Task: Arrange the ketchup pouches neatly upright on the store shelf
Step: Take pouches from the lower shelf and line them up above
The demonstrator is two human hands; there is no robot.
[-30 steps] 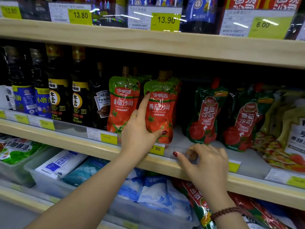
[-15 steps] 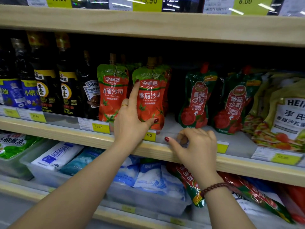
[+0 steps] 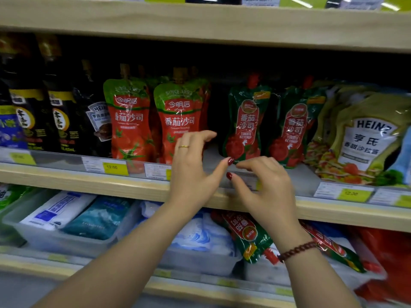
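Two red ketchup pouches with green tops stand upright on the middle shelf. To their right stand two dark green ketchup pouches, leaning slightly. My left hand hovers in front of the second red pouch's lower right corner, fingers apart and holding nothing. My right hand is at the shelf's front edge below the first green pouch, fingers loosely curled over the price strip, holding nothing. The two thumbs almost touch.
Dark sauce bottles fill the shelf's left side. Heinz salad-dressing pouches lean at the right. Below, a clear bin holds white and blue bags, and more ketchup pouches lie flat. Another shelf board runs overhead.
My left hand has let go of the second red pouch and moved right and down. My right hand stays at the shelf edge. The view has shifted rightward.
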